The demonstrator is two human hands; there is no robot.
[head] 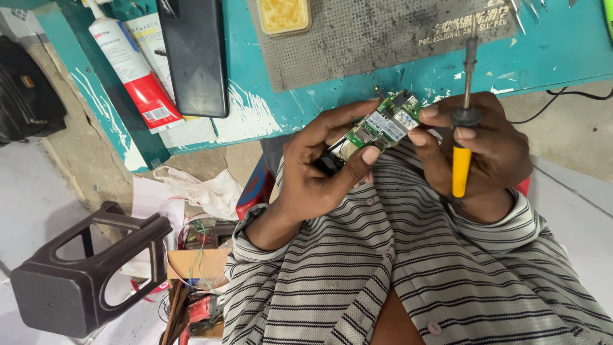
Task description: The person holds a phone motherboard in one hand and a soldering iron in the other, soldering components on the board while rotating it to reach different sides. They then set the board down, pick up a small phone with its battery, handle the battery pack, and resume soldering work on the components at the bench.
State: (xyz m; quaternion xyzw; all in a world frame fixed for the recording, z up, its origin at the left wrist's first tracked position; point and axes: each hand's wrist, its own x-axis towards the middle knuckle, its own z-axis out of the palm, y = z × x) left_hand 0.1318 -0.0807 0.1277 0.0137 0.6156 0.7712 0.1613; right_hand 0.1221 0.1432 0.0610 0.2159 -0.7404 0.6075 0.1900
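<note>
— Location of green circuit board (pixel 385 125)?
— Above lap, just near turquoise table (pixel 562 51) edge. Pinched at both ends: left hand (pixel 319 169), right hand (pixel 476 144), right also gripping yellow-handled soldering iron (pixel 462 128).
— Handling?
— Probably light, stiff, fragile. Best held by bare edges, clear of components.

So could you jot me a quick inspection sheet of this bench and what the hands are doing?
Surface: teal bench, paint chipped, grey perforated mat.
Job's things: green circuit board; soldering iron, yellow handle.
Clutter: dark phone, white-and-red tube, yellow pad.
Hands: left hand and right hand pinch the board; right also grips the iron.
Cables: black cable at right.
Surroundings: dark stool, black bag, floor scraps.
</note>
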